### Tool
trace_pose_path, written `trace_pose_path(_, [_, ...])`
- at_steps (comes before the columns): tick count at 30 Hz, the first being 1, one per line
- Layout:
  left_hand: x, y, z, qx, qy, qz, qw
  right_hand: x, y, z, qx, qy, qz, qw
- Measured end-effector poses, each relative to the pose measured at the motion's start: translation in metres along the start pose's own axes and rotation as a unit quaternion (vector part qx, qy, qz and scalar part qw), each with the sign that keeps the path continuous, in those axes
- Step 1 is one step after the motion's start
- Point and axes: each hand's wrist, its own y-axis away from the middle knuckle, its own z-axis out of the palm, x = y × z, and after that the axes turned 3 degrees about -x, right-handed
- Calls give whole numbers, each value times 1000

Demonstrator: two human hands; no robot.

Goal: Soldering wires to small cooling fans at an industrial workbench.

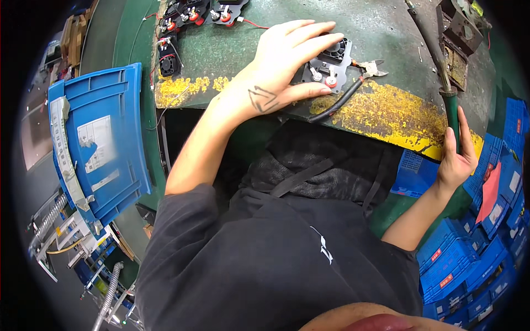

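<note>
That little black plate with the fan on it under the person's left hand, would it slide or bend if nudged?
The fan plate looks flat and rigid, so probably stiff. It lies flat on the worn bench, likely sliding, not tipping. The left hand presses on it, perhaps steadying it.

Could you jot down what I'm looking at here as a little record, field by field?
Left hand: lies flat on a black fan board
Right hand: grips the green handle of a soldering iron
Surface: worn green workbench with yellow patches
Beside the board: cutting pliers
Far edge: more fan boards
Person's left: blue crate
Person's right: stacked blue crates
</note>
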Motion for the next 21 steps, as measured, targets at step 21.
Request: trace_pose_path(21, [7, 26, -28, 12, 14, -35, 999, 1, -4, 3, 11, 8, -21, 1000])
